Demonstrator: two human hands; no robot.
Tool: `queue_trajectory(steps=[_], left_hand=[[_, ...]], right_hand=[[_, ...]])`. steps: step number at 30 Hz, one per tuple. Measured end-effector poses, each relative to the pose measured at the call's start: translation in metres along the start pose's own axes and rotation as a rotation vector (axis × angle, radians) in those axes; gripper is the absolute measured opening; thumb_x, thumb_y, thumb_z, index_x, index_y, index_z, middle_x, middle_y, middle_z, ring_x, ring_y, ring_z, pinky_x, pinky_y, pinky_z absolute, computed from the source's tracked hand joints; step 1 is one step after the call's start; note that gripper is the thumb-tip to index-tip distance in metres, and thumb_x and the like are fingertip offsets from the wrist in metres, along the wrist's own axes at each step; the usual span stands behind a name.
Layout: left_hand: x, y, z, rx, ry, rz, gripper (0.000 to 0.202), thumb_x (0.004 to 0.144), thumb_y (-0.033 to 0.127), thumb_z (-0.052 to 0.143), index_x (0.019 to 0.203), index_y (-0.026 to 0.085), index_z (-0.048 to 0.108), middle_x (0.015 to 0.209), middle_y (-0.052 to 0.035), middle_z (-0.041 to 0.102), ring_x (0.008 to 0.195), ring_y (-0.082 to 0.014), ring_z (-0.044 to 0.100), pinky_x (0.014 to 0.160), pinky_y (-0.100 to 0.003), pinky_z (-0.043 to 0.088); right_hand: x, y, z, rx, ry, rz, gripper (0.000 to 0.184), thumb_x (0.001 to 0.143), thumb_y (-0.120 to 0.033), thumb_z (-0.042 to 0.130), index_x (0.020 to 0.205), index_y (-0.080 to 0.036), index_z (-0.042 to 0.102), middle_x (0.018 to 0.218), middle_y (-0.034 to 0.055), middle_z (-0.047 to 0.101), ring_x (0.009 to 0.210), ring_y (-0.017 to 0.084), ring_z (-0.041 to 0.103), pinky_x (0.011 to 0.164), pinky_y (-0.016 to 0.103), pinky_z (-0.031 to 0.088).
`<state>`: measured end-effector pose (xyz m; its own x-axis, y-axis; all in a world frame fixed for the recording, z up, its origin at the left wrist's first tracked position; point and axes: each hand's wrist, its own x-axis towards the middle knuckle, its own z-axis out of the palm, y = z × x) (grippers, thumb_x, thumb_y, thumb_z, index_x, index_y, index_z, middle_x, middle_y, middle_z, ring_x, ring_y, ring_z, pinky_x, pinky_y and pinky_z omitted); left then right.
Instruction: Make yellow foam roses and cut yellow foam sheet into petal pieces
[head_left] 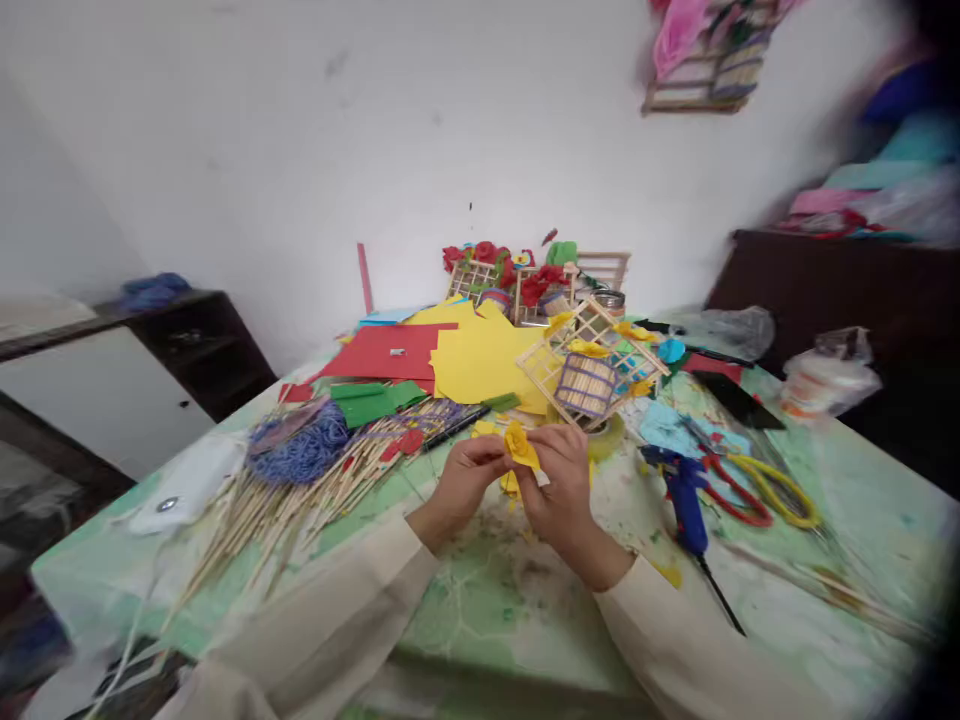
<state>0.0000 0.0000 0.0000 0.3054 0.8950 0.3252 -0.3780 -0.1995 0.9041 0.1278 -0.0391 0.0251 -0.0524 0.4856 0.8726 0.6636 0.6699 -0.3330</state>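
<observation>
Between my two hands is a small yellow paper flower (519,441), its top rolled into a rosette. My left hand (471,482) pinches its left side with thumb and fingers. From the right, my right hand (561,488) closes around its base and lower petal. A white scrap shows beside the right thumb. Yellow paper pieces (510,486) lie on the table under the hands. Just beyond stands a lattice frame of sticks (589,365) with a woven stick basket and yellow flowers. A roll of tape (606,440) sits behind my right hand.
On the left, thin sticks (300,500) and blue-purple yarn (300,445) lie on the green table cover (480,610). Yellow sheets (484,360) and red sheets (375,355) lie behind. At right are a blue glue gun (686,505), scissors (780,490) and a wrapped white tub (821,380).
</observation>
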Motion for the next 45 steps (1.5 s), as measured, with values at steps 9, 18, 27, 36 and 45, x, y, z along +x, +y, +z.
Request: queue_trajectory(steps=[9, 18, 27, 36, 45], left_hand=[[-0.002, 0.007, 0.0, -0.03, 0.013, 0.002, 0.016, 0.064, 0.025, 0.077, 0.076, 0.016, 0.073, 0.077, -0.0035, 0.067, 0.074, -0.0148, 0.057, 0.076, -0.029, 0.044], [-0.003, 0.01, 0.001, -0.012, -0.061, 0.019, 0.015, 0.07, 0.031, 0.073, 0.075, 0.016, 0.072, 0.075, -0.0025, 0.063, 0.073, -0.0125, 0.055, 0.072, -0.026, 0.042], [0.002, 0.016, -0.002, 0.044, 0.028, 0.07, 0.013, 0.064, 0.026, 0.077, 0.068, 0.016, 0.07, 0.07, -0.0015, 0.064, 0.067, -0.0106, 0.056, 0.067, -0.024, 0.044], [0.01, 0.032, -0.011, -0.315, 0.192, 0.016, 0.017, 0.06, 0.019, 0.079, 0.072, 0.018, 0.067, 0.067, 0.0021, 0.063, 0.06, -0.0054, 0.056, 0.06, -0.018, 0.044], [0.009, 0.031, -0.011, -0.352, 0.166, -0.008, 0.015, 0.063, 0.018, 0.077, 0.072, 0.016, 0.066, 0.068, 0.0015, 0.062, 0.061, -0.005, 0.056, 0.059, -0.016, 0.045]], right_hand=[[0.001, -0.002, -0.006, 0.098, -0.009, 0.013, 0.019, 0.075, -0.024, 0.06, 0.094, -0.02, 0.059, 0.092, 0.0062, 0.061, 0.089, 0.023, 0.052, 0.082, 0.044, 0.038], [0.01, 0.01, -0.009, 0.562, 0.026, 0.308, 0.018, 0.082, -0.023, 0.05, 0.086, -0.023, 0.067, 0.089, 0.0039, 0.062, 0.09, 0.021, 0.055, 0.083, 0.038, 0.04], [0.018, 0.017, -0.014, 0.534, -0.029, 0.424, 0.019, 0.083, -0.028, 0.054, 0.069, -0.02, 0.064, 0.072, 0.0023, 0.062, 0.073, 0.018, 0.055, 0.072, 0.032, 0.042], [0.009, 0.05, 0.001, -0.012, -0.509, 0.272, 0.01, 0.077, -0.019, 0.061, 0.073, -0.021, 0.07, 0.078, 0.0041, 0.069, 0.08, 0.019, 0.057, 0.078, 0.033, 0.04], [-0.001, 0.038, 0.01, -0.222, -0.819, 0.133, 0.014, 0.08, -0.024, 0.059, 0.078, -0.019, 0.072, 0.081, 0.0071, 0.066, 0.088, 0.02, 0.052, 0.077, 0.032, 0.032]])
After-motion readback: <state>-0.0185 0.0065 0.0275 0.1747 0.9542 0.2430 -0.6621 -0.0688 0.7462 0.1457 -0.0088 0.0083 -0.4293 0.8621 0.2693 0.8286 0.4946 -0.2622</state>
